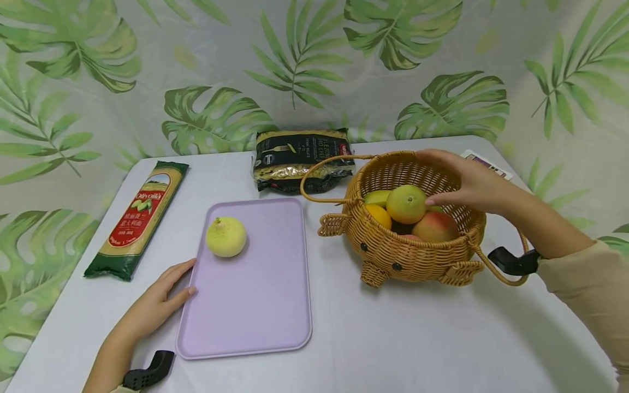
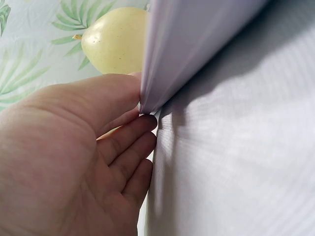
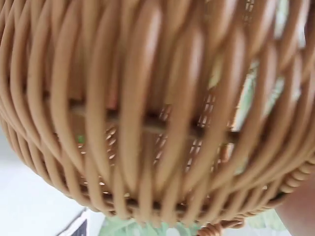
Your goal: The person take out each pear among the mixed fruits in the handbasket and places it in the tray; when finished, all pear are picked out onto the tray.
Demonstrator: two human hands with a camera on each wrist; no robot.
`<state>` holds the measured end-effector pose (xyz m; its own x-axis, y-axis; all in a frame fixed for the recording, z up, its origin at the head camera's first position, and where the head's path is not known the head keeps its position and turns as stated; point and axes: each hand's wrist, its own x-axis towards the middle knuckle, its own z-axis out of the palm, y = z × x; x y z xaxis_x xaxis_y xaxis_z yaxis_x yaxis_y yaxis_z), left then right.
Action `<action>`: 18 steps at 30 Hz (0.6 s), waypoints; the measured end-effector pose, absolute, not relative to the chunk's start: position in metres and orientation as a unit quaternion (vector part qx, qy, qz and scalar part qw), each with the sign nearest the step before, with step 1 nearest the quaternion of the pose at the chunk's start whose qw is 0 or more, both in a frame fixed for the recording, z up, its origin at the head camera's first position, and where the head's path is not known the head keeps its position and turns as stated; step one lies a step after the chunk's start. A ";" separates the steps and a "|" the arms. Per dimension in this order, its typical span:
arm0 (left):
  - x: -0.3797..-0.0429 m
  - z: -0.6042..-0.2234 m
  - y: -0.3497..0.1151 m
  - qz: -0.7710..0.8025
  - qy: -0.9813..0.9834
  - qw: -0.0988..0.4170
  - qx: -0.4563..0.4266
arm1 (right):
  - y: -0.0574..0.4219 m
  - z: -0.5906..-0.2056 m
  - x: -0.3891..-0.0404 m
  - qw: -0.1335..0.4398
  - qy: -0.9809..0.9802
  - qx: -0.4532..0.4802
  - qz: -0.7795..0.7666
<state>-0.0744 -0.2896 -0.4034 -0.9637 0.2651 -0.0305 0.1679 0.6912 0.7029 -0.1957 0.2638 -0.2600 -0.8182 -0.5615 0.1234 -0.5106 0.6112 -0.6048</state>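
Note:
My left hand [image 1: 158, 301] touches the left rim of a lilac tray [image 1: 250, 305] with its thumb and fingertips, its fingers loosely bent. A pale yellow pear [image 1: 226, 237] with a short stem rests on the tray's far left part. My right hand [image 1: 472, 183] reaches over the right side of a wicker basket [image 1: 408, 262] with an animal face, fingers spread and the thumb near a round yellow-green fruit [image 1: 406, 203]. Beside that fruit lie an orange-yellow fruit [image 1: 378, 216] and a red-and-yellow fruit [image 1: 435, 226]. In the right wrist view the basket's woven wall [image 3: 147, 98] hides the fingers.
A long spaghetti packet [image 1: 140, 218] lies left of the tray. Behind the tray is a black-and-gold pasta bag [image 1: 302, 158]. The basket's looped handles [image 1: 314, 172] stick out at both sides. A partly hidden white packet [image 1: 486, 164] lies behind the right hand.

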 end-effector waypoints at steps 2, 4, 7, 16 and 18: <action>-0.074 -0.404 -0.290 0.376 0.917 0.064 0.119 | 0.264 -0.263 -0.198 0.046 0.898 -0.295 -0.324; -0.074 -0.404 -0.290 0.376 0.917 0.065 0.119 | 0.264 -0.266 -0.200 0.053 0.897 -0.290 -0.328; -0.075 -0.404 -0.290 0.374 0.917 0.066 0.117 | 0.264 -0.270 -0.201 0.062 0.897 -0.285 -0.332; -0.075 -0.404 -0.291 0.373 0.918 0.067 0.116 | 0.263 -0.276 -0.207 0.075 0.903 -0.277 -0.320; -0.075 -0.404 -0.291 0.373 0.918 0.067 0.116 | 0.263 -0.276 -0.209 0.077 0.904 -0.280 -0.314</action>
<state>-0.0748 -0.2907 -0.4045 -0.9641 0.2629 -0.0374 0.1622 0.6947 0.7008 -0.2093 0.2630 -0.2763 -0.8314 -0.5545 0.0361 -0.4573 0.6460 -0.6112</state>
